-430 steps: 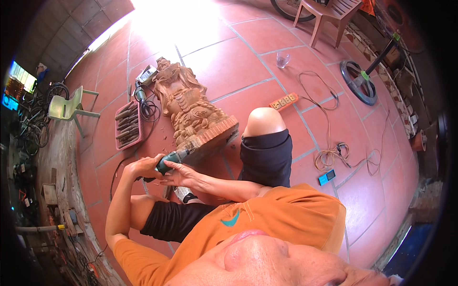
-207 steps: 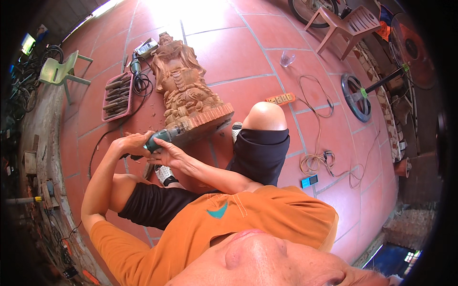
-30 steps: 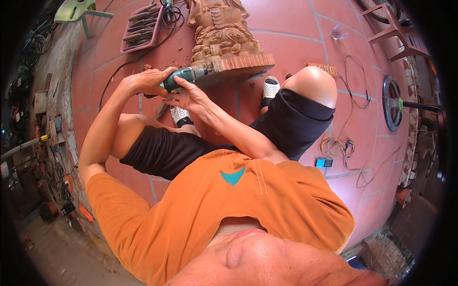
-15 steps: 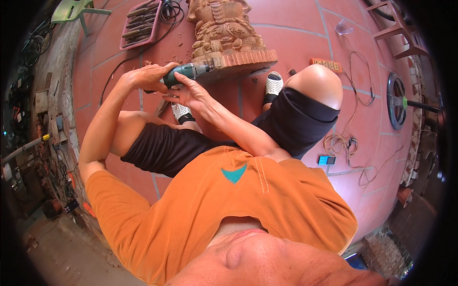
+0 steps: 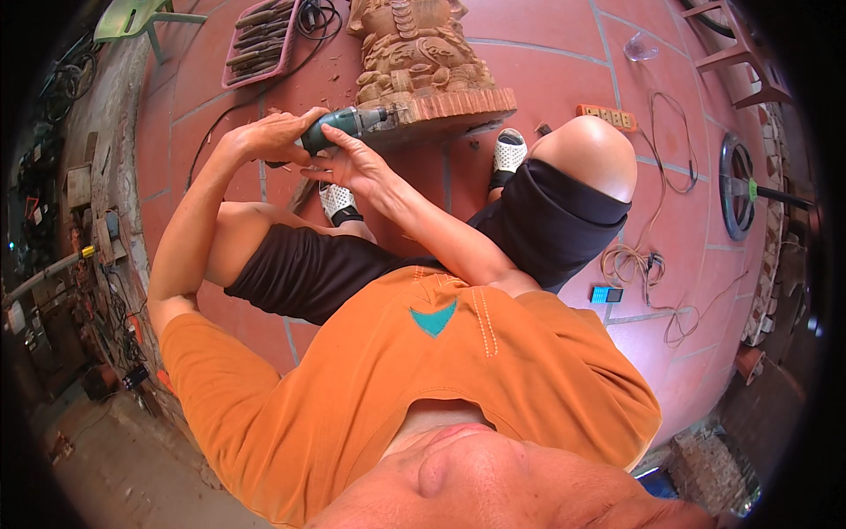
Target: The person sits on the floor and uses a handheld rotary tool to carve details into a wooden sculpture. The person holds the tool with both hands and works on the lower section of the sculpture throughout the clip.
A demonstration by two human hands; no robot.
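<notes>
A green-and-grey grinder (image 5: 339, 123) lies level across both hands, its tip against the left end of the wooden base (image 5: 463, 106) of a carved statue (image 5: 423, 57). My left hand (image 5: 280, 134) is wrapped around the rear of the grinder. Closer to the tool's front, my right hand (image 5: 354, 166) grips its near side with the thumb on top, the other fingers curling below. The contact point at the tip is too small to make out. Several wood chips lie on the floor beside the statue.
A pink basket (image 5: 261, 42) of carving tools stands at the far left, near a green chair (image 5: 137, 19). On the right are an orange power strip (image 5: 606, 117), loose cables (image 5: 630, 263), a blue phone (image 5: 606, 294), a black wheel (image 5: 734, 187) and a clear cup (image 5: 641, 48).
The whole view has shifted slightly. Both hands keep their hold on the grinder, and its tip stays at the edge of the wooden base.
</notes>
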